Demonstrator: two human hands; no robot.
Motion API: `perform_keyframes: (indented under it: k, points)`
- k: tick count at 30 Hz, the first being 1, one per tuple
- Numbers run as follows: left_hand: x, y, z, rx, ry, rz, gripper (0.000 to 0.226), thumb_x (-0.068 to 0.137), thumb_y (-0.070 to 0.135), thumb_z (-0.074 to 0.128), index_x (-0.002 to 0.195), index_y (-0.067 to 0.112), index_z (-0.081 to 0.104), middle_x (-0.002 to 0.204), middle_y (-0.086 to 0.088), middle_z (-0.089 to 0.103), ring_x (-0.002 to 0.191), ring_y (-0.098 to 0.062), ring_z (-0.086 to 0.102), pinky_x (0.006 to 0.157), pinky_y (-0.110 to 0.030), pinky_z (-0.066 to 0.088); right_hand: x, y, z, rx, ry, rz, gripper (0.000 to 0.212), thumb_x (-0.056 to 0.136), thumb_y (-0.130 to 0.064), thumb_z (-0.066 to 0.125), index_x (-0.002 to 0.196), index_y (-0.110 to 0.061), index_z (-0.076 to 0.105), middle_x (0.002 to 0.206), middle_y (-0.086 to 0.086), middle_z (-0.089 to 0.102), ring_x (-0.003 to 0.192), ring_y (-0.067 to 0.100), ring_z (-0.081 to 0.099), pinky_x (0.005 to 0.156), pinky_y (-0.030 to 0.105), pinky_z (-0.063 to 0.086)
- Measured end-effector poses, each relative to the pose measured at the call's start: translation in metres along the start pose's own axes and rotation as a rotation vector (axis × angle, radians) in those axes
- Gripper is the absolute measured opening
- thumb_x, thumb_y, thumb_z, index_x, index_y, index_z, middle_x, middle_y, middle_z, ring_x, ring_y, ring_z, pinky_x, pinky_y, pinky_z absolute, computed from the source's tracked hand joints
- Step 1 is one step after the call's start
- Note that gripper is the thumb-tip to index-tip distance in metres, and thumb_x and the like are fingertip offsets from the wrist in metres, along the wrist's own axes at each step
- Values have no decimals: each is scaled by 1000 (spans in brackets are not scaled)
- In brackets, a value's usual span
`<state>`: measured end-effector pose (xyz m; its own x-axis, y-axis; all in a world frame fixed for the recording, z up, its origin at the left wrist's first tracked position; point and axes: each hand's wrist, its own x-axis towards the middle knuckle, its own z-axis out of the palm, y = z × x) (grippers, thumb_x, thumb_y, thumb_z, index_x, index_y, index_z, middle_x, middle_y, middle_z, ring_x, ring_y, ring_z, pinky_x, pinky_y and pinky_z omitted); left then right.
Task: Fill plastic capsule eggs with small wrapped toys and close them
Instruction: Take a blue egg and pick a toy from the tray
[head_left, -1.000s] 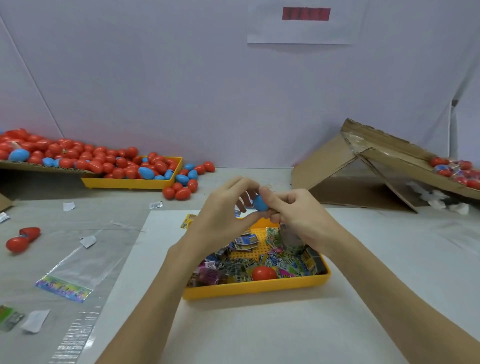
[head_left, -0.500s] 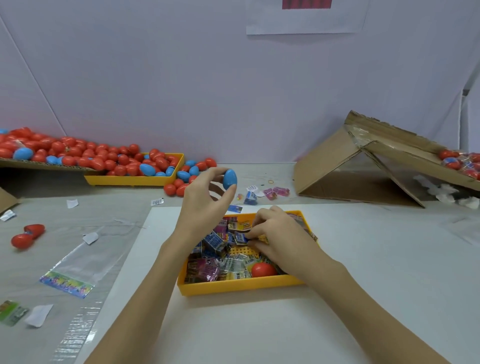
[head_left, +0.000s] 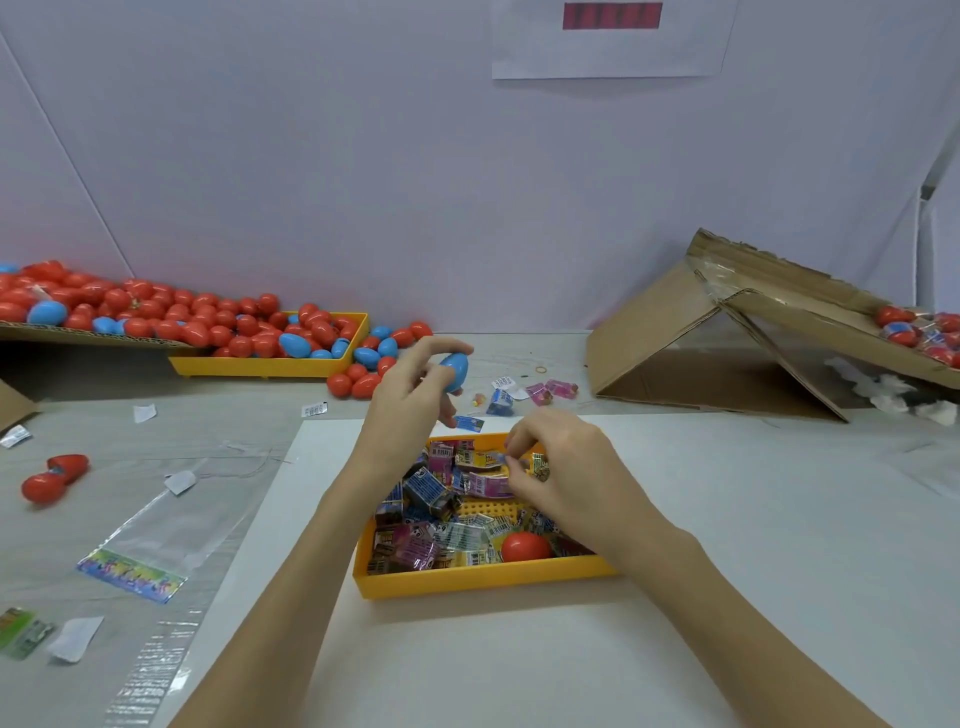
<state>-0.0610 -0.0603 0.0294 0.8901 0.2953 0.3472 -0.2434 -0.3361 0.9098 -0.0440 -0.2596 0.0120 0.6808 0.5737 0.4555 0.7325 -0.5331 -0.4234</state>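
White sheet (head_left: 727, 545) covers grey table (head_left: 104, 441); pale wall (head_left: 363, 182) behind.

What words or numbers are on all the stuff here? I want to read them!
None can be read.
Wall paper: red strip, print too blurred.
Wrapped toys in the yellow tray: barcodes and print, too small.
Flat bag: colourful label, blurred.
White tag: barcode, unreadable.

The blue egg (head_left: 456, 370) in my left hand (head_left: 410, 400) is smooth, glossy plastic. My yellow tray (head_left: 483, 578) looks matt plastic, its wrapped toys (head_left: 457, 535) in shiny crinkled film. Cardboard ramp (head_left: 670, 332): rough, matt.
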Motion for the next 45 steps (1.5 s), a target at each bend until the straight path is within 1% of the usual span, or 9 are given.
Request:
perform_keyframes:
  k: [5, 13, 16, 19, 22, 32, 37, 41, 45]
  points:
    - [-2, 7, 5, -325, -212, -188, 25, 108, 12, 42, 117, 7, 65, 75, -5, 42, 54, -13, 45, 49, -24, 43, -1, 9, -12, 214, 83, 163, 19, 90, -12, 75, 84, -20, 60, 95, -5, 73, 89, 5, 69, 78, 23, 57]
    - [-10, 13, 2, -220, -420, -110, 24, 101, 19, 60, 116, 2, 52, 102, -17, 77, 84, -34, 73, 70, -32, 59, 0, 15, -14, 331, 205, 232, 19, 87, -8, 78, 89, -20, 64, 87, -11, 68, 85, 4, 65, 69, 15, 54]
    - [-8, 16, 12, -271, -373, -233, 19, 103, -4, 39, 102, 3, 56, 88, -25, 67, 60, -25, 64, 55, -26, 51, 0, 13, -15, 342, 276, 199, 17, 89, -8, 77, 93, -18, 64, 91, -11, 66, 89, 4, 64, 68, 14, 54]
    - [-9, 19, 26, -236, -336, -399, 29, 106, 14, 38, 92, 9, 62, 69, -12, 55, 42, -15, 43, 45, -21, 35, 0, 11, -15, 321, 340, 151, 15, 90, -10, 77, 95, -16, 64, 92, -8, 66, 87, 7, 63, 70, 16, 54]
    - [-18, 16, 29, -190, -400, -290, 37, 103, 46, 57, 97, 13, 72, 63, -2, 53, 46, -13, 35, 45, -21, 32, 0, 11, -13, 335, 372, 102, 13, 91, -13, 77, 96, -15, 65, 92, -7, 66, 85, 11, 63, 70, 19, 54]
    - [-19, 15, 23, -194, -215, -241, 13, 92, 29, 77, 96, 17, 79, 63, 7, 58, 49, -6, 44, 47, -17, 38, 4, 11, -26, 682, 153, 236, 32, 93, -23, 76, 122, -26, 63, 105, -7, 74, 96, 7, 72, 76, 19, 57]
    - [-18, 14, 19, 120, -188, 24, 10, 92, 32, 77, 92, 23, 78, 83, 0, 71, 71, -9, 62, 64, -23, 52, 2, 10, -29, 827, 85, 399, 26, 94, -39, 71, 118, -32, 73, 103, -9, 77, 84, 11, 76, 62, 17, 54]
    - [-21, 14, 20, 245, -269, 193, 11, 93, 31, 76, 99, 22, 74, 83, 8, 68, 73, -4, 62, 63, -16, 48, -1, 17, -27, 812, 72, 468, 11, 94, -29, 74, 104, -28, 80, 90, -6, 78, 72, 4, 70, 58, 18, 53]
    - [-22, 18, 23, -37, -381, -78, 29, 102, 28, 63, 125, 22, 45, 95, -5, 66, 65, -4, 52, 63, -18, 46, 1, 21, -27, 861, 198, 547, 13, 92, -30, 76, 98, -19, 79, 86, 1, 78, 73, 12, 72, 59, 24, 58]
